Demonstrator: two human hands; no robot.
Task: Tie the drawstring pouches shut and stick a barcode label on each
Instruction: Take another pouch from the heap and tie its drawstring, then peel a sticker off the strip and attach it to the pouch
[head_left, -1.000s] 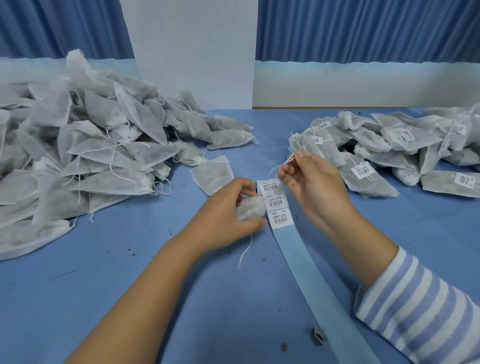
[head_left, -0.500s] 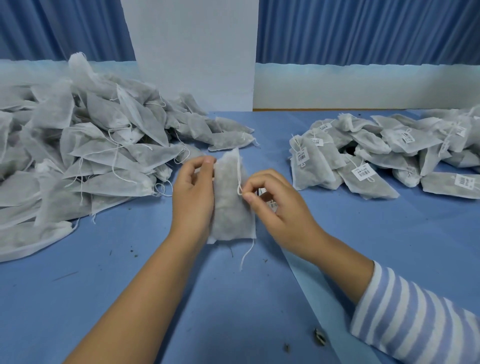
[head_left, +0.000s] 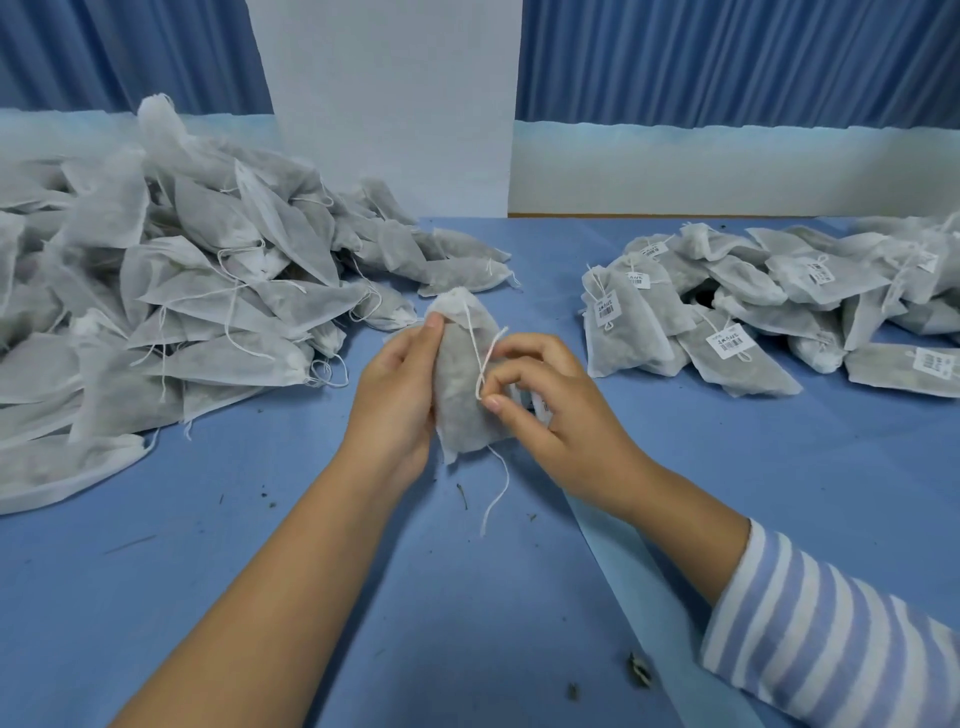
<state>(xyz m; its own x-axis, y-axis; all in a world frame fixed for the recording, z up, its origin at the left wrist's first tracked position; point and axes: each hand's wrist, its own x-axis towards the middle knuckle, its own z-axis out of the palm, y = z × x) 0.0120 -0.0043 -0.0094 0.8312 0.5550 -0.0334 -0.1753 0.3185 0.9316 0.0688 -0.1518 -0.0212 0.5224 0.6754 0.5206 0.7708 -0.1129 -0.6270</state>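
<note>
Vs a second ago: the pouch (head_left: 457, 405) has gone from bunched in the left fist to upright between both hands. The right hand (head_left: 561, 415) has dropped from pulling cord up and right to working at the pouch front.

Left hand (head_left: 395, 395): fingers (head_left: 434, 325) curled round the pouch's left edge, thumb up by the gathered neck. Right hand: thumb and forefinger pinch a crossed loop of drawstring (head_left: 475, 343) against the pouch face, other fingers loosely curled. The cord tail (head_left: 498, 493) hangs down to the table.

Status, my read:
- This pouch: neck drawn in, knot being formed and not yet closed. No label visible on it.
- Left heap (head_left: 182, 291): no labels, cords loose, so still to do. It's the bigger heap.
- Right heap (head_left: 831, 291): barcode labels (head_left: 730, 340) showing, so done.
- Both heaps run off frame, so no real count. Most of the job looks to be left.

Label strip (head_left: 623, 561): pale blue backing runs from under the right hand to the bottom edge. Whatever labels are on it are hidden behind the hand.

Surface: blue table cover (head_left: 260, 597), scattered with dried plant bits (head_left: 639, 675). Room: blue pleated curtains (head_left: 727, 57), a white panel (head_left: 384, 104) at centre back, and a pale band along the wall behind the table.
</note>
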